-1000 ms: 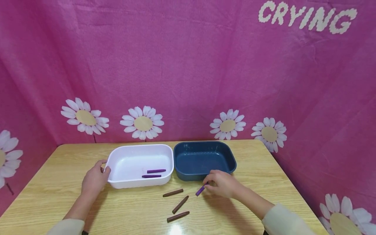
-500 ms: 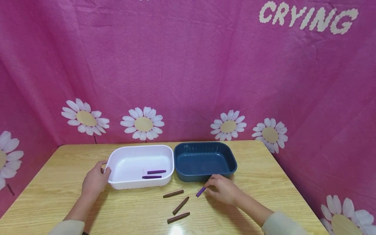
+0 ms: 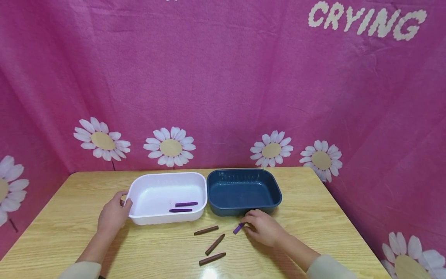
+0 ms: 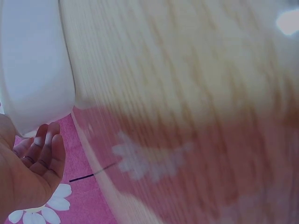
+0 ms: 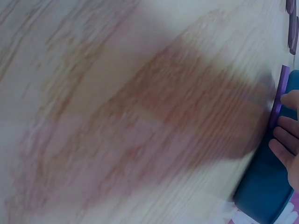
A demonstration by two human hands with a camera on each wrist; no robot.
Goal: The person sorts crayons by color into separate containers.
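My left hand (image 3: 113,215) holds the left end of a white plastic tub (image 3: 150,219), thumb at the rim and fingers around the outside. Two purple crayons (image 3: 186,204) lie on the tub's floor. In front of a dark blue tub (image 3: 226,212), my right hand (image 3: 265,228) pinches a third purple crayon (image 3: 238,229), whose far end is hidden by the fingers. The right wrist view shows this purple crayon (image 5: 283,79) along the fingertips, close to the blue tub (image 5: 264,186). Several brown crayons lie left of that hand, one brown crayon (image 3: 215,244) slanting between the others.
Both tubs stand side by side on a light wooden table (image 3: 156,252), the blue one holding nothing. A pink curtain (image 3: 223,85) with printed daisies hangs right behind the table and along both sides.
My right hand has shifted slightly toward me, its fingers staying at the purple crayon, which lies almost where it was. The left hand, the tubs and the brown crayons hold their places.
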